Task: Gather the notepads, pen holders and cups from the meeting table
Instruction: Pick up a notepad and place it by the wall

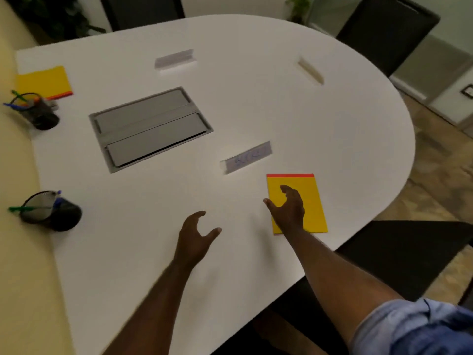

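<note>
White table point(332, 119), rounded at the far end, dark chairs point(384, 29) around it, a grey hatch point(151, 129) sunk mid-top. Right hand point(288, 210) hovers over the yellow pad point(313, 201) right of the hatch, fingers spread, gripping nothing. Left hand point(195, 237) is open and empty. Left of the hatch: two pen cups point(55, 213) and another pad point(43, 82).

bare forearms, light blue rolled sleeve point(414, 326) on right arm
</note>
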Demonstrator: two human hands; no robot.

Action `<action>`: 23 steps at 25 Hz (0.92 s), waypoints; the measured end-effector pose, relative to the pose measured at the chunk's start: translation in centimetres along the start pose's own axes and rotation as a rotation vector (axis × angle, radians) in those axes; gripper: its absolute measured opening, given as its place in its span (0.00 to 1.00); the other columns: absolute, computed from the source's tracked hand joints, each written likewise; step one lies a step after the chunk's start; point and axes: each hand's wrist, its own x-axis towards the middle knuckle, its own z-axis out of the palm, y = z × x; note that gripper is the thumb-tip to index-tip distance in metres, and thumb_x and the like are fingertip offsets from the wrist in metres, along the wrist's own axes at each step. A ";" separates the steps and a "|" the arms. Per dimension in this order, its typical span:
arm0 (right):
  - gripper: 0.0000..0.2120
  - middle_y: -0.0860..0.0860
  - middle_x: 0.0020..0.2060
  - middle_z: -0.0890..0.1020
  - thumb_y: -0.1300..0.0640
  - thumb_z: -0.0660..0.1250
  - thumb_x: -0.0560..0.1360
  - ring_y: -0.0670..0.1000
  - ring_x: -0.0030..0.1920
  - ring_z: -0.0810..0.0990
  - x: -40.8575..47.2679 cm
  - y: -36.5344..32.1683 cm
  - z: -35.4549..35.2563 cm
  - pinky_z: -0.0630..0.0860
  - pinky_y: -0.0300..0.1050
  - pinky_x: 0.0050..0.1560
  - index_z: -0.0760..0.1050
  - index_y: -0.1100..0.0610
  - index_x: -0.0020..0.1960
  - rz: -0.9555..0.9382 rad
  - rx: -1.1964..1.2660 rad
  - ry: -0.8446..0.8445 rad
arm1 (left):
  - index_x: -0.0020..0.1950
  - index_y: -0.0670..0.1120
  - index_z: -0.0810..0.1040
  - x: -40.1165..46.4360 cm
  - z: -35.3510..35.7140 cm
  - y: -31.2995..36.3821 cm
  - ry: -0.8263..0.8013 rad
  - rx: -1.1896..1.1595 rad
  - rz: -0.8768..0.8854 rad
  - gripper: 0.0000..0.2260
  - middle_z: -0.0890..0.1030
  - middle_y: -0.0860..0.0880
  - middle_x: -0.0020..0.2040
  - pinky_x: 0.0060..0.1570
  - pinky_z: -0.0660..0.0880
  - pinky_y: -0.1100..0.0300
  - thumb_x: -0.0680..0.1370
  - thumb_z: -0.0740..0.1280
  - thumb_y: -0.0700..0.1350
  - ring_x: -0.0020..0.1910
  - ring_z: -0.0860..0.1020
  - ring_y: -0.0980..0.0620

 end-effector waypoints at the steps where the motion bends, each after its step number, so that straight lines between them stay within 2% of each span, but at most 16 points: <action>1: 0.30 0.56 0.62 0.77 0.49 0.77 0.68 0.58 0.64 0.74 0.8 1.1 -0.6 0.72 0.59 0.60 0.73 0.58 0.66 0.038 -0.009 0.018 | 0.68 0.50 0.71 0.6 1.3 1.1 -0.057 -0.052 0.001 0.27 0.73 0.51 0.68 0.58 0.71 0.57 0.71 0.76 0.50 0.61 0.74 0.51; 5: 0.38 0.56 0.65 0.72 0.40 0.75 0.67 0.60 0.66 0.71 3.3 5.6 -3.3 0.70 0.59 0.63 0.68 0.57 0.70 0.280 -0.059 -0.009 | 0.70 0.51 0.70 2.6 6.2 4.9 -0.200 -0.108 -0.029 0.26 0.72 0.52 0.68 0.51 0.71 0.59 0.74 0.73 0.51 0.59 0.75 0.52; 8: 0.43 0.58 0.68 0.68 0.39 0.75 0.67 0.62 0.67 0.68 5.2 8.5 -4.9 0.68 0.60 0.62 0.62 0.58 0.72 0.435 -0.136 -0.074 | 0.69 0.48 0.70 4.5 9.8 6.9 -0.254 -0.059 -0.031 0.25 0.73 0.48 0.66 0.50 0.71 0.59 0.74 0.72 0.51 0.57 0.75 0.50; 11: 0.41 0.59 0.67 0.67 0.43 0.76 0.68 0.62 0.66 0.67 5.8 10.2 -5.6 0.69 0.58 0.61 0.62 0.60 0.71 0.502 -0.182 -0.130 | 0.69 0.45 0.71 6.1 13.1 8.0 -0.313 -0.014 -0.088 0.26 0.73 0.44 0.66 0.51 0.70 0.58 0.75 0.72 0.52 0.55 0.74 0.51; 13: 0.37 0.59 0.65 0.67 0.46 0.76 0.69 0.61 0.66 0.68 6.0 10.9 -5.8 0.71 0.56 0.60 0.64 0.62 0.69 0.520 -0.191 -0.131 | 0.69 0.42 0.70 7.0 15.1 8.5 -0.315 -0.015 -0.143 0.27 0.73 0.42 0.67 0.56 0.71 0.56 0.75 0.71 0.52 0.60 0.74 0.48; 16: 0.30 0.60 0.63 0.70 0.48 0.76 0.70 0.61 0.63 0.70 6.0 10.9 -5.9 0.73 0.52 0.57 0.69 0.63 0.63 0.538 -0.215 -0.128 | 0.70 0.36 0.69 7.6 17.2 8.9 -0.299 -0.024 -0.266 0.29 0.73 0.37 0.68 0.64 0.70 0.47 0.76 0.70 0.52 0.66 0.72 0.39; 18: 0.28 0.60 0.62 0.71 0.49 0.75 0.70 0.61 0.62 0.72 5.9 10.9 -5.7 0.73 0.51 0.56 0.71 0.63 0.62 0.538 -0.222 -0.126 | 0.63 0.33 0.74 7.8 18.2 9.2 -0.260 -0.064 -0.330 0.24 0.77 0.35 0.63 0.65 0.70 0.44 0.77 0.69 0.50 0.63 0.74 0.37; 20: 0.26 0.60 0.61 0.73 0.50 0.75 0.70 0.61 0.61 0.73 5.9 10.8 -5.3 0.73 0.51 0.55 0.72 0.63 0.60 0.543 -0.221 -0.110 | 0.45 0.36 0.78 8.0 18.8 9.6 -0.208 -0.171 -0.398 0.15 0.80 0.38 0.46 0.60 0.73 0.45 0.76 0.71 0.48 0.52 0.78 0.40; 21: 0.26 0.60 0.60 0.73 0.50 0.76 0.70 0.61 0.60 0.74 6.0 10.7 -5.2 0.74 0.51 0.55 0.72 0.63 0.60 0.554 -0.214 -0.103 | 0.43 0.37 0.78 8.2 18.9 9.8 -0.188 -0.230 -0.438 0.14 0.80 0.39 0.44 0.57 0.74 0.46 0.75 0.71 0.48 0.50 0.78 0.40; 23: 0.28 0.61 0.60 0.75 0.49 0.77 0.69 0.61 0.60 0.75 6.4 10.8 -5.2 0.75 0.52 0.55 0.72 0.64 0.60 0.593 -0.202 -0.119 | 0.55 0.34 0.78 8.5 19.0 9.9 -0.182 -0.314 -0.523 0.17 0.80 0.37 0.54 0.58 0.74 0.46 0.75 0.71 0.46 0.56 0.78 0.38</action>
